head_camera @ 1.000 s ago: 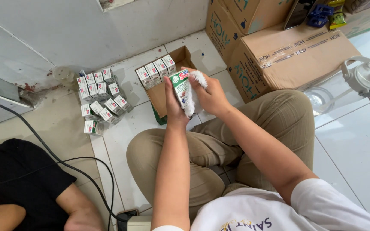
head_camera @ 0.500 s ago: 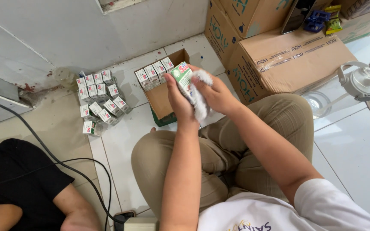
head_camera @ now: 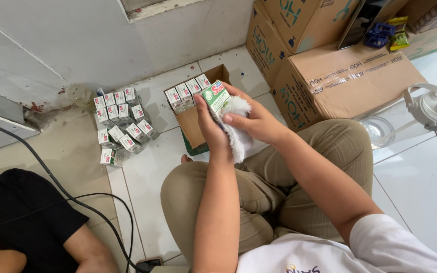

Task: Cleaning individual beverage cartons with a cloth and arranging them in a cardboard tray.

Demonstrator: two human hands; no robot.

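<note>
My left hand (head_camera: pixel 210 129) grips a small green and white carton (head_camera: pixel 215 99), held upright above my lap. My right hand (head_camera: pixel 255 120) presses a white cloth (head_camera: pixel 238 132) against the carton's side. Just behind the hands an open brown cardboard box (head_camera: pixel 193 126) lies on the tiled floor, with a row of like cartons (head_camera: pixel 188 91) standing along its far end. I sit cross-legged in tan trousers.
Several small cartons (head_camera: pixel 120 124) stand in a loose cluster on the floor near the wall at left. Large cardboard boxes (head_camera: pixel 340 76) are stacked at the right. A clear kettle (head_camera: pixel 433 108) sits far right. A person in black (head_camera: pixel 21 227) and a black cable (head_camera: pixel 77 197) are at lower left.
The hands with the carton and cloth have stayed above the lap; the right hand has shifted the cloth a little along the carton's side. The view has tilted slightly.
</note>
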